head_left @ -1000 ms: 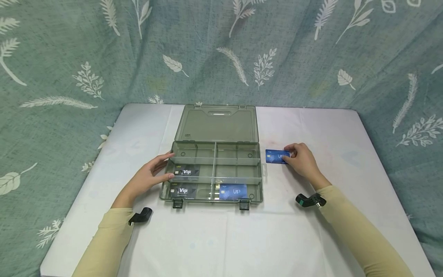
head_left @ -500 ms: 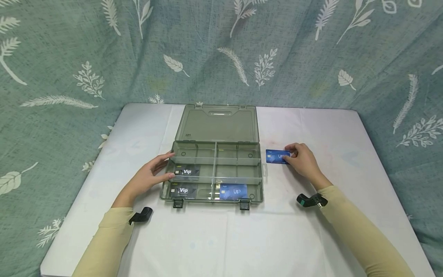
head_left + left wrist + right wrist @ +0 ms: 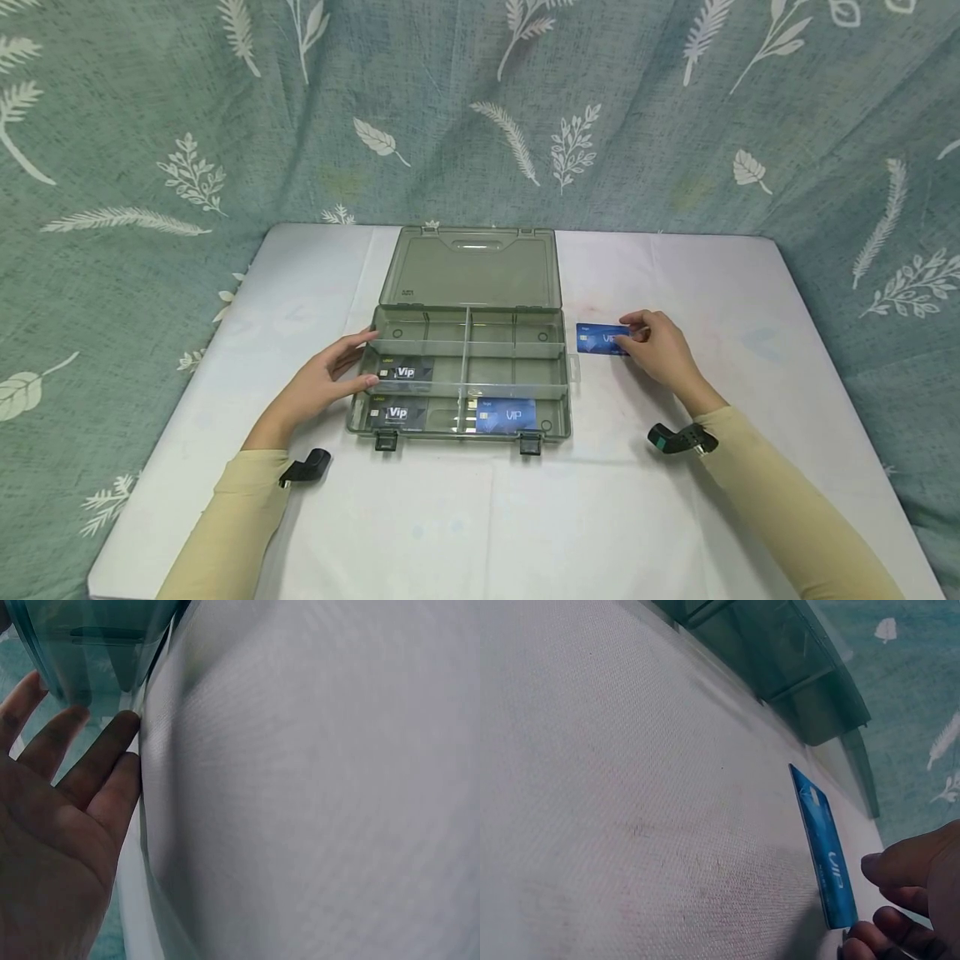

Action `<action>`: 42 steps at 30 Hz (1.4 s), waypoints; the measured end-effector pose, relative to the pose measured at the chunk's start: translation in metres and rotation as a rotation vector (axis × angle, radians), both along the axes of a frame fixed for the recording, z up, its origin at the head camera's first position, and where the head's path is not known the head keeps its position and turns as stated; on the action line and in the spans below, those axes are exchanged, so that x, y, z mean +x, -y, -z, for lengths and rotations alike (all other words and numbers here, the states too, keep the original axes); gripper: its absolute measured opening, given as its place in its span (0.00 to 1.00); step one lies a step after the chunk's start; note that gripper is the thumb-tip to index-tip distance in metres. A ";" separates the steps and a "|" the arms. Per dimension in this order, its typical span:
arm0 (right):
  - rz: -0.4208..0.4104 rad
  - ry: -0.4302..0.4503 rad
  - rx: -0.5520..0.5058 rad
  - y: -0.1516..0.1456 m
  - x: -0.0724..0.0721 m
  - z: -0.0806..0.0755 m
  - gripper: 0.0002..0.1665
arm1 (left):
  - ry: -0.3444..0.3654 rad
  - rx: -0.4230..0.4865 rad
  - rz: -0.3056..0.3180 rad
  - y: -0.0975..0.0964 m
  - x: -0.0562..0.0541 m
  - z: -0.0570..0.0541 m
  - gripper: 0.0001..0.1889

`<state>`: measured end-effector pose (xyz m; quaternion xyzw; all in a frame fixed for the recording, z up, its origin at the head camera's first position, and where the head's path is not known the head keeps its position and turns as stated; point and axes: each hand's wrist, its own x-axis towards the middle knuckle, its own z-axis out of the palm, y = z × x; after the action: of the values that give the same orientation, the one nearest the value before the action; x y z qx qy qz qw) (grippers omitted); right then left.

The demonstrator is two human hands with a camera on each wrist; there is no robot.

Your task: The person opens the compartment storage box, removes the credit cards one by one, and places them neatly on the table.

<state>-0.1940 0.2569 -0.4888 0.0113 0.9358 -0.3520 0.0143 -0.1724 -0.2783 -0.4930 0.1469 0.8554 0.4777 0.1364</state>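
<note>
A green translucent divided box (image 3: 515, 325) lies with its lid (image 3: 472, 267) raised back. My left hand (image 3: 311, 387) rests on the box's left side, fingers spread and thumb near the front row dividers; the left wrist view shows the fingers (image 3: 105, 761) against the wall. Right of the box lies a blue VIP card (image 3: 596, 338). My right hand (image 3: 660, 350) is at its right end. In the right wrist view the thumb stands apart from the card (image 3: 825, 847), while the fingertips (image 3: 866, 934) are close to its end; whether they touch, I cannot tell.
In the box, black Vip cards lie in the middle-left compartment (image 3: 405, 369) and front-left compartment (image 3: 396, 412). Blue VIP cards (image 3: 506, 415) lie front right. Two black latches line the front edge. A leafy green curtain (image 3: 480, 117) surrounds the white table (image 3: 420, 533).
My right hand and wrist have shifted slightly to the right, and the blue card stays in place. My left hand and the box have not visibly moved.
</note>
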 end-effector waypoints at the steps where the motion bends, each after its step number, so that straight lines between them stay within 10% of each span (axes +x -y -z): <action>1: 0.000 0.001 -0.003 0.000 0.001 -0.001 0.22 | -0.001 -0.001 0.000 0.000 0.000 0.000 0.39; 42: -0.290 0.077 -0.198 0.049 0.042 -0.056 0.21 | 0.008 0.005 -0.001 0.000 0.001 -0.002 0.39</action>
<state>-0.1521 0.2076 -0.4331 -0.1119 0.8871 -0.4361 0.1017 -0.1718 -0.2784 -0.4911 0.1449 0.8537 0.4806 0.1390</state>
